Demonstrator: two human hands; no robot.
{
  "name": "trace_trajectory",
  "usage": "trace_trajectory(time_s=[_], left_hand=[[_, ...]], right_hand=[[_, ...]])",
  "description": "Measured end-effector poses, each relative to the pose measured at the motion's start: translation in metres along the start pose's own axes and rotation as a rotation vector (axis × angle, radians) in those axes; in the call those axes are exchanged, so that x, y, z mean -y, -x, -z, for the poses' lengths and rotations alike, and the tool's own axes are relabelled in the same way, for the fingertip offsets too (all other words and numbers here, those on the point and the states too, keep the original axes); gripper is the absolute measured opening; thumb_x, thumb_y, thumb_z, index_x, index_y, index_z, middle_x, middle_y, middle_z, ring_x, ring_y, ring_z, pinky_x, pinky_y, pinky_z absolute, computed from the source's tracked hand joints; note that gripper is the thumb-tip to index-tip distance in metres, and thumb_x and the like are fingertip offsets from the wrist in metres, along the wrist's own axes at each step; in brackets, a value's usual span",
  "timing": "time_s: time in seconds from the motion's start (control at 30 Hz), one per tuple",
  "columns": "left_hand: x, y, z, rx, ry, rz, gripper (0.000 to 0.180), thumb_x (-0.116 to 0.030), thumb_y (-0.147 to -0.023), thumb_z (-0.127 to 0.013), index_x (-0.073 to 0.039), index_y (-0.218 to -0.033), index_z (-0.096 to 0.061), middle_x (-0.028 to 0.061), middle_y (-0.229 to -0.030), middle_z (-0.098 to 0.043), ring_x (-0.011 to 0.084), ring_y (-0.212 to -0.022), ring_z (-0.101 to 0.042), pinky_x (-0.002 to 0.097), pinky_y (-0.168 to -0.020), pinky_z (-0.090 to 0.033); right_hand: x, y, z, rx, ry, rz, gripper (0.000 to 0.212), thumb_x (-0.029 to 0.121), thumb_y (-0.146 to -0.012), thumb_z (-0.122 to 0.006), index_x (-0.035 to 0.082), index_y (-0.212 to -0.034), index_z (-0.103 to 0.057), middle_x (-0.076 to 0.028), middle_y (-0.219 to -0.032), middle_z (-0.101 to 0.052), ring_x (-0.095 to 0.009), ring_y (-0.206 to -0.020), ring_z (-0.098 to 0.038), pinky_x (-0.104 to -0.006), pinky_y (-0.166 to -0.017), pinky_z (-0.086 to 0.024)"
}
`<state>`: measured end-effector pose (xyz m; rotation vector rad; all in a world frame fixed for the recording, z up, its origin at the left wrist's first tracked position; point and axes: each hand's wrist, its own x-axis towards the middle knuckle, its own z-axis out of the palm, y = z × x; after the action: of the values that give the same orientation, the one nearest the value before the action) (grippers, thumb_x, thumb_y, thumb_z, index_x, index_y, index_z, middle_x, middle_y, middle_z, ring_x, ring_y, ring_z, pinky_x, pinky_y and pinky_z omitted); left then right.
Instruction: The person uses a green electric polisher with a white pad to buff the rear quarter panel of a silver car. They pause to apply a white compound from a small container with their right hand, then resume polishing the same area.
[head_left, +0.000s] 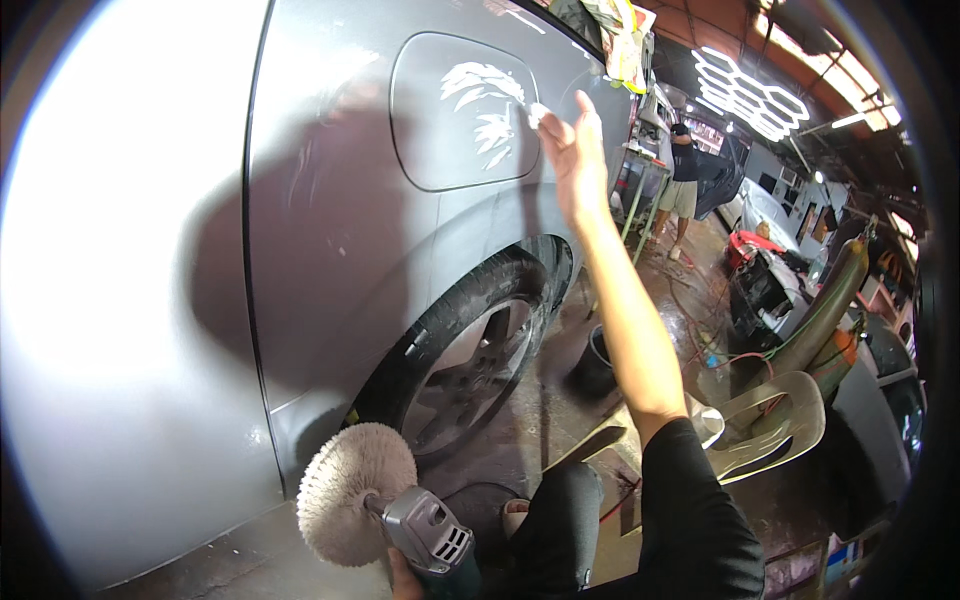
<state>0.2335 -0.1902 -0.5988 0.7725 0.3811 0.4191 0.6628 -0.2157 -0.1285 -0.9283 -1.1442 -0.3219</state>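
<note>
White paste (492,128) is smeared in several streaks over the fuel filler flap (425,150) of a silver-grey car (330,220). My right hand (572,150) is raised beside the flap's right edge, thumb apart from the fingers, with white paste on the fingertips. Low in front of me, my left hand (402,578) grips a polisher (430,530), only part of the hand showing. The polisher's round, fluffy white pad (350,490) faces the car's lower body, just below and left of the rear wheel (470,350). I cannot tell whether the pad touches the car.
A black bucket (594,362) stands on the floor right of the wheel. A beige plastic chair (775,425) is close on my right. Hoses (690,320) trail across the floor, and a gas cylinder (825,300) leans beyond. Another person (682,180) stands farther back.
</note>
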Motion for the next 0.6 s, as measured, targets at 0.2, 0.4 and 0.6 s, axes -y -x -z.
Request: trace_trajectory(time_s=[0.2, 0.4, 0.6], left_hand=[[-0.004, -0.003, 0.007, -0.043, -0.016, -0.004, 0.093, -0.08, -0.086, -0.033, -0.011, -0.149, -0.031, 0.0103, -0.147, -0.042, 0.0291, -0.131, -0.044, 0.0437, -0.111, -0.034], [-0.003, -0.008, 0.003, -0.121, -0.046, -0.023, 0.094, -0.081, -0.086, -0.03, -0.012, -0.149, -0.031, 0.0094, -0.146, -0.044, 0.0292, -0.131, -0.044, 0.0438, -0.111, -0.035], [0.009, -0.006, 0.002, -0.21, 0.021, 0.012, 0.094, -0.081, -0.086, -0.028, -0.011, -0.149, -0.031, 0.0099, -0.145, -0.044, 0.0289, -0.13, -0.046, 0.0439, -0.11, -0.036]], right_hand=[[-0.013, -0.041, 0.078, -0.279, 0.17, -0.273, 0.084, 0.066, -0.096, -0.033, 0.014, -0.154, 0.0, -0.03, -0.149, -0.032, -0.042, -0.14, -0.03, -0.0504, -0.117, -0.014], [-0.029, -0.065, 0.061, -0.28, 0.133, -0.217, 0.074, 0.057, -0.099, -0.037, 0.011, -0.152, -0.013, -0.027, -0.139, -0.045, -0.034, -0.127, -0.048, -0.0456, -0.111, -0.03], [-0.029, -0.079, 0.055, -0.249, 0.041, -0.063, 0.065, 0.048, -0.102, -0.038, 0.006, -0.149, -0.02, -0.023, -0.121, -0.059, -0.024, -0.109, -0.061, -0.0394, -0.106, -0.039]])
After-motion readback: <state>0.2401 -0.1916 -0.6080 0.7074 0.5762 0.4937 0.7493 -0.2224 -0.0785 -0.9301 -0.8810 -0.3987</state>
